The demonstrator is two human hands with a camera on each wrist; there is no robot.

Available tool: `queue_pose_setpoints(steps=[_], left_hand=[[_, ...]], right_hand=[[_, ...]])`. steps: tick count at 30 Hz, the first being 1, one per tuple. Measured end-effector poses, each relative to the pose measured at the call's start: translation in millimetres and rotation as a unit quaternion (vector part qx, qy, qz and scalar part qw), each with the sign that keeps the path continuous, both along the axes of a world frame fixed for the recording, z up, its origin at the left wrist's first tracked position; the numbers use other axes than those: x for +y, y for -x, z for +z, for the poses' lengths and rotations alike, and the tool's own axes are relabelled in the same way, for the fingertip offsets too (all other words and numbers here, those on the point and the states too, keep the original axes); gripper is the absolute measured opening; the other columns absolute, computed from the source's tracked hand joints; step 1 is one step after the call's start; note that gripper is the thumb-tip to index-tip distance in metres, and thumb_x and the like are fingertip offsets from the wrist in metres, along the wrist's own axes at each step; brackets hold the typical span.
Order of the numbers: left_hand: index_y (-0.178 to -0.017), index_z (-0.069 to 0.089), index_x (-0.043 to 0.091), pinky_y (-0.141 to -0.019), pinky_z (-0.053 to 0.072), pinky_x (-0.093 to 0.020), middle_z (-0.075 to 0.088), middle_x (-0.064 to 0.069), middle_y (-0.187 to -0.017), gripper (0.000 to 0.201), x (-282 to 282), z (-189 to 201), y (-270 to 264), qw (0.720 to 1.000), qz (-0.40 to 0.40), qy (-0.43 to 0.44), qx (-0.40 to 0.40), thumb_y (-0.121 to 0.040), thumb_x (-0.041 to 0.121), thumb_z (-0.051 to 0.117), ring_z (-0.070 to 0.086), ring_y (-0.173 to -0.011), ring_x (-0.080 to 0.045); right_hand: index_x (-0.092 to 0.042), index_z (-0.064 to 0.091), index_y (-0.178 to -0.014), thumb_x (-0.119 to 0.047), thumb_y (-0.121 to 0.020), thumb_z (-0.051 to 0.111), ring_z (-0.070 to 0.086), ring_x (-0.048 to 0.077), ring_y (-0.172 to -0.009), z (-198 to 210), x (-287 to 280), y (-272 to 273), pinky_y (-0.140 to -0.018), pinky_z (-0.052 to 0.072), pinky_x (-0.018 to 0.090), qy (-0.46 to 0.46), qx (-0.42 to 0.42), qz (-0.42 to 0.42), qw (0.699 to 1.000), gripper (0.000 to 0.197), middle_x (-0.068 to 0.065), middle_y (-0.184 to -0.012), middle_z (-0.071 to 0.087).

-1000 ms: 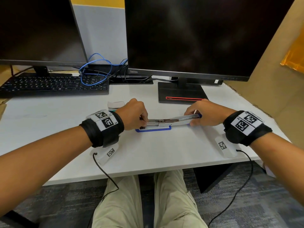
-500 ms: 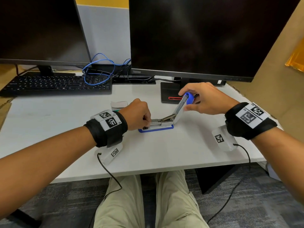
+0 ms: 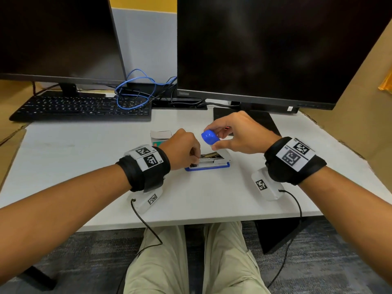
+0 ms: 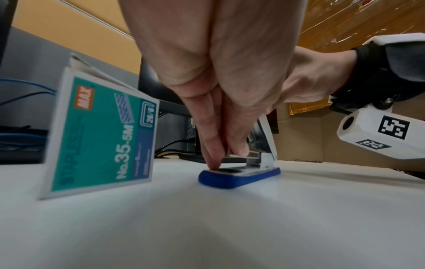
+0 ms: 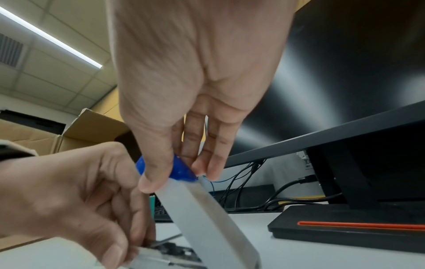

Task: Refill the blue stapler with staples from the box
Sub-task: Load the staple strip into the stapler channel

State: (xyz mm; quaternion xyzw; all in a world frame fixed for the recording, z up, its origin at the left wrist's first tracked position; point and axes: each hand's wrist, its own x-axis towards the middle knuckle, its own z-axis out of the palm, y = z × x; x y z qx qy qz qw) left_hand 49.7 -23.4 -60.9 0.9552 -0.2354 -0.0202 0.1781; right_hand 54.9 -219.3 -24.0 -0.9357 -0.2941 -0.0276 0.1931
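Note:
The blue stapler (image 3: 207,167) lies on the white desk (image 3: 84,166), its blue base flat and the metal staple channel exposed. My left hand (image 3: 196,159) pinches the channel's front end, one fingertip (image 4: 212,163) pressing on the stapler base (image 4: 239,174). My right hand (image 3: 214,141) pinches the blue tip (image 5: 181,171) of the white top cover (image 5: 207,218), which stands raised and leans over the channel. The teal and white staple box (image 4: 101,134) stands just behind my left hand, partly hidden in the head view as the staple box (image 3: 161,135).
Two dark monitors (image 3: 265,49) stand at the back, with a black keyboard (image 3: 80,108) and a blue cable (image 3: 135,96) at the left. A black monitor base (image 5: 345,229) with a red stripe lies right behind my right hand. Cardboard (image 3: 360,102) flanks the desk's right.
My right hand has swung the top cover up from lying flat on the right to upright and now leaning left over the channel. My left hand stays at the stapler's front.

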Motion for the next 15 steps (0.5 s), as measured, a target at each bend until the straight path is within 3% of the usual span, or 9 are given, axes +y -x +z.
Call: queue_pose_setpoints(steps=[2, 7, 12, 15], left_hand=[[-0.083, 0.071, 0.015, -0.087, 0.054, -0.041, 0.059, 0.010, -0.069, 0.009, 1.9, -0.7, 1.1, 0.999, 0.029, 0.021, 0.007, -0.080, 0.022, 0.074, 0.055, -0.085, -0.016], [-0.095, 0.069, 0.007, -0.086, 0.054, -0.041, 0.068, -0.006, -0.088, 0.033, 11.2, 1.3, 0.7, 0.997, 0.066, 0.026, 0.008, -0.072, 0.028, 0.081, 0.058, -0.094, -0.023], [-0.112, 0.063, 0.012, -0.088, 0.054, -0.043, 0.073, -0.004, -0.092, 0.049, 16.4, 3.2, 3.5, 0.996, 0.062, 0.051, 0.042, -0.070, 0.030, 0.082, 0.056, -0.099, -0.020], [-0.113, 0.065, 0.013, -0.094, 0.051, -0.044, 0.075, -0.004, -0.092, 0.045, 16.9, 6.4, 2.2, 0.998, 0.049, 0.032, 0.032, -0.075, 0.032, 0.078, 0.054, -0.094, -0.017]], right_hand=[[-0.014, 0.069, -0.122, -0.028, -0.081, 0.078, 0.068, 0.012, -0.089, -3.7, 5.8, -0.5, -0.084, 0.055, 0.020, 0.007, 0.001, 0.004, 1.000, 0.044, 0.002, -0.108, 0.074], [-0.014, 0.069, -0.121, -0.026, -0.082, 0.077, 0.069, 0.014, -0.091, -16.0, 21.5, -0.7, -0.088, 0.056, 0.026, 0.035, 0.007, 0.014, 0.999, 0.041, 0.003, -0.108, 0.075], [-0.015, 0.071, -0.119, -0.028, -0.082, 0.076, 0.069, 0.015, -0.087, -26.3, 31.7, -2.5, -0.085, 0.054, 0.024, 0.055, 0.033, 0.009, 0.998, 0.039, 0.004, -0.106, 0.076], [-0.016, 0.072, -0.117, -0.030, -0.081, 0.077, 0.070, 0.015, -0.085, -26.1, 32.7, -4.4, -0.081, 0.052, 0.020, 0.052, 0.034, 0.008, 0.998, 0.039, 0.004, -0.103, 0.077]])
